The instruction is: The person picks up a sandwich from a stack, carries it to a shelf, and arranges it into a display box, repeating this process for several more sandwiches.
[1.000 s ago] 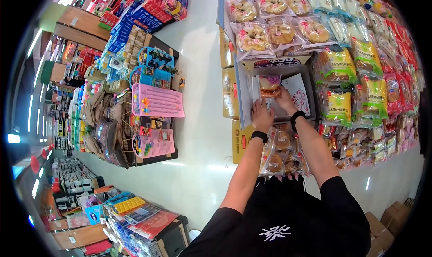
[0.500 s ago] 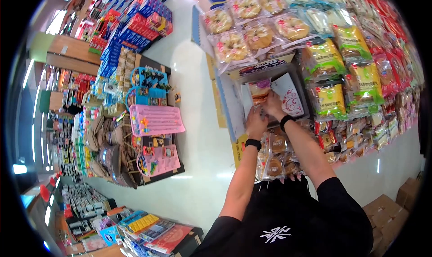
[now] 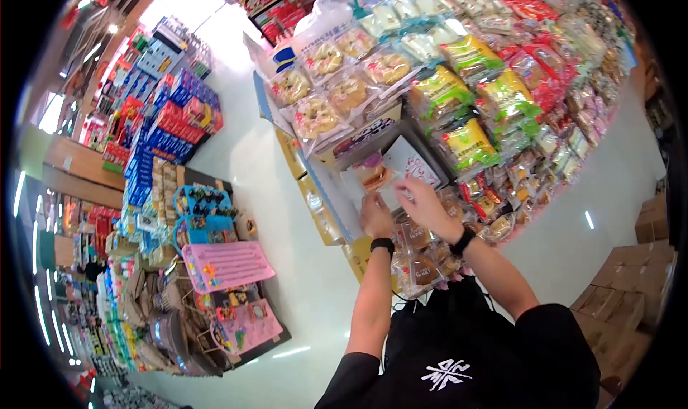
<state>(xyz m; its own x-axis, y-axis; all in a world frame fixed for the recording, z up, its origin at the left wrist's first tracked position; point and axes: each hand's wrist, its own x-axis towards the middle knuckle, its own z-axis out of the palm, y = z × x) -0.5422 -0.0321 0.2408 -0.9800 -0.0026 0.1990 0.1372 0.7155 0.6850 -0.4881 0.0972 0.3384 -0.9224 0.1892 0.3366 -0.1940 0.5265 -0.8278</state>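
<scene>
A clear packet of bread with a purple label lies at the left end of a grey bin, next to a white card with a red swirl print. My left hand has its fingers closed on the packet's near edge. Just right of it, my right hand is pinched close to the packet's right corner; whatever is between those fingertips is too small to make out. Round bagged cakes lie in front of the bin, below my hands.
Bagged ring-shaped breads are stacked behind the bin. Yellow-and-green bread packets fill the area to its right. Across the aisle stands a display with a pink tray. Cardboard boxes are stacked at the right.
The view has turned, shifting the bin and display left and down in view. My right hand has drawn away from my left, toward the packet's right side.
</scene>
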